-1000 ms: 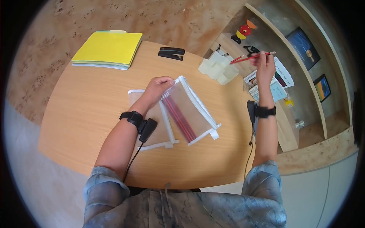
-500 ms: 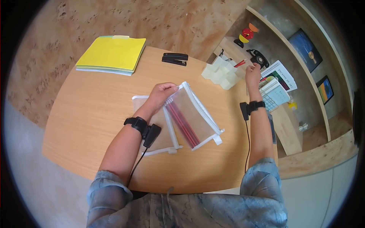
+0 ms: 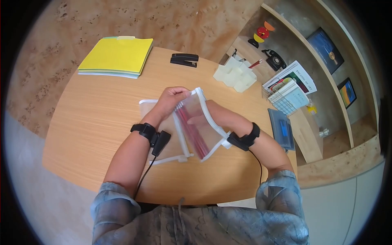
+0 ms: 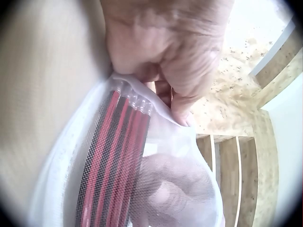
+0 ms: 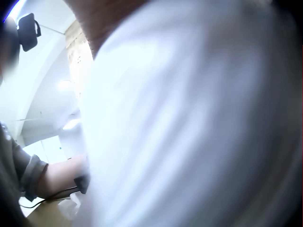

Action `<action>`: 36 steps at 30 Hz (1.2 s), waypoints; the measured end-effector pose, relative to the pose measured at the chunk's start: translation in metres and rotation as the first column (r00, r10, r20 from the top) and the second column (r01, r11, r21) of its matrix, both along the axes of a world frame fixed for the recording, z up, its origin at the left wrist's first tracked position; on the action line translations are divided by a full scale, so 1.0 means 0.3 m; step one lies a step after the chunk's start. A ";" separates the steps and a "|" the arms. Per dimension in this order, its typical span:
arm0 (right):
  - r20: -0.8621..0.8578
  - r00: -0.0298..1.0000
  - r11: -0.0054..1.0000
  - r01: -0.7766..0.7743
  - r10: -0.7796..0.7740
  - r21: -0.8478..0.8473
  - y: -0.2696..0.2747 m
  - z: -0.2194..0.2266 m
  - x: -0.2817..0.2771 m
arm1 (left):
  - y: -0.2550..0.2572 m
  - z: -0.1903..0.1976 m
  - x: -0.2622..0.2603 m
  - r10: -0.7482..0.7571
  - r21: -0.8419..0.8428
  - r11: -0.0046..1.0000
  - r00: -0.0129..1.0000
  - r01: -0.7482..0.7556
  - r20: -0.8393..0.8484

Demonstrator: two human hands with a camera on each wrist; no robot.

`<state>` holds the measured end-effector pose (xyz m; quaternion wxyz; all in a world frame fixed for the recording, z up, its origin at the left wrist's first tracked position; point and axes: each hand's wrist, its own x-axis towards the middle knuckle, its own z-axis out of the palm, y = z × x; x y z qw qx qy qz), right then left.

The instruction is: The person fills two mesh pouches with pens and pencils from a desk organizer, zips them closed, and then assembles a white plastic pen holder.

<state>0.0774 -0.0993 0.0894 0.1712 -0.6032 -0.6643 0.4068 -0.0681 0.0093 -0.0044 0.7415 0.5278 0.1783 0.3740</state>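
Note:
My left hand pinches the top edge of a white-trimmed mesh zipper pouch, thumb over the rim. Several red and dark striped pencils lie side by side within it, along the side nearer the left hand. Reaching in at the zipper side, my right hand shows through the mesh, its fingers beside the pencils. The left wrist view also shows the right hand blurred behind the mesh; I cannot tell whether it holds anything. White fabric fills most of the right wrist view. A second mesh pouch lies flat under the left forearm.
A pale pen holder with red pencils stands at the back right. Beyond the first pouch are a black stapler and a yellow-topped folder stack. At the right are a wire rack of books, a blue-grey flat object and a black telephone.
My right hand, holding a red pencil by the pen holder a second ago, has come down and left into the mesh pouch. The left hand keeps its grip on the edge.

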 end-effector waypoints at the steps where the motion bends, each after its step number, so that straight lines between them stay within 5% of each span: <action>1: -0.026 0.999 0.999 -0.044 0.043 -0.022 0.014 -0.023 -0.013 | -0.002 0.002 -0.001 -0.009 0.013 1.000 1.000 0.009 0.000; 4: 0.233 0.952 0.962 -0.235 0.198 0.142 0.036 -0.058 -0.036 | -0.005 0.004 0.001 -0.009 0.044 0.999 1.000 0.008 0.022; 7: 0.025 0.990 0.989 -0.138 0.137 0.057 0.026 -0.064 -0.014 | -0.004 0.002 0.004 0.023 0.032 0.999 1.000 -0.023 0.014; 10: -0.215 0.953 0.965 0.170 -0.213 -0.201 -0.028 -0.002 -0.003 | -0.001 0.007 0.003 0.052 0.012 0.999 0.999 -0.051 -0.014; 13: 0.009 0.996 0.996 0.086 -0.086 -0.014 -0.034 0.000 0.056 | -0.001 0.009 0.004 0.080 -0.010 0.997 0.996 -0.081 -0.025; 16: 0.058 0.983 0.983 0.174 -0.177 0.054 -0.053 0.026 0.124 | 0.007 0.005 -0.009 0.106 -0.026 0.994 0.994 -0.106 0.005; 18: -0.167 0.934 0.935 0.337 -0.317 0.108 -0.082 0.089 0.160 | 0.008 -0.002 -0.010 0.107 -0.033 0.994 0.994 -0.106 0.013; 21: -0.403 0.802 0.724 0.584 -0.442 0.367 -0.072 0.179 0.257 | 0.007 0.006 -0.002 0.084 -0.036 0.996 0.996 -0.084 -0.006; 23: -0.281 0.789 0.445 0.558 -0.547 0.701 -0.009 0.207 0.410 | -0.002 0.013 0.001 0.076 -0.055 0.996 0.997 -0.076 -0.004; 28: -0.397 0.742 0.172 0.560 -0.540 0.811 0.167 0.252 0.674 | 0.003 0.004 0.000 0.048 -0.064 0.997 0.999 -0.048 -0.008; 31: -0.208 0.650 0.180 0.477 -0.731 0.860 0.255 0.222 0.720 | 0.002 0.007 -0.002 0.041 -0.059 0.997 0.999 -0.041 0.006; 35: -0.040 0.651 0.435 0.550 -0.758 0.712 0.318 0.142 0.804 | 0.002 0.006 -0.001 0.047 -0.050 0.998 0.999 -0.047 -0.003; 36: -0.038 0.622 0.390 0.536 -0.782 0.749 0.311 0.128 0.799 | 0.001 0.006 -0.001 0.047 -0.046 0.998 0.999 -0.047 -0.005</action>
